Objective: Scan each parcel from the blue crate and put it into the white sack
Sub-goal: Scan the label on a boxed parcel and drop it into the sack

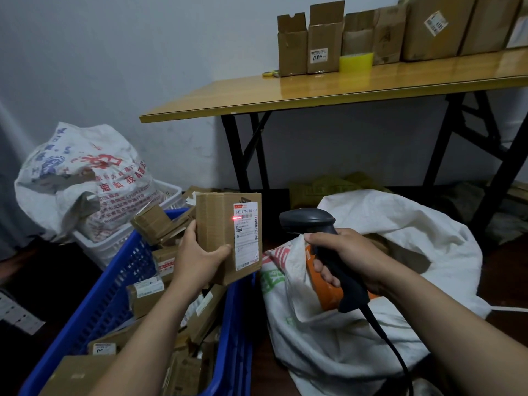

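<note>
2 bare hands are seen over the floor. A brown cardboard parcel (225, 235) is gripped upright by the left hand (197, 252), thumb on the front face, fingers wrapped round the left side, held above the far end of the blue crate (114, 292). A white shipping label (246, 235) is faced toward the camera on the parcel's right face, and a red laser line (237, 218) is cast on the label's left edge. A dark handheld barcode scanner (320, 247) is clenched by the right hand (347, 258), its head aimed left at the parcel, cable trailing down. Many more cardboard parcels (148, 292) are piled in the crate. The white sack (371, 281) is lying open just right of the crate, under the right hand, with an orange packet (325, 287) inside. A white basket (114, 241) with a printed sack (83, 175) is set behind the crate. A folding table (328, 90) carries several cartons (323, 38) and a yellow tape roll (355, 62).
</note>
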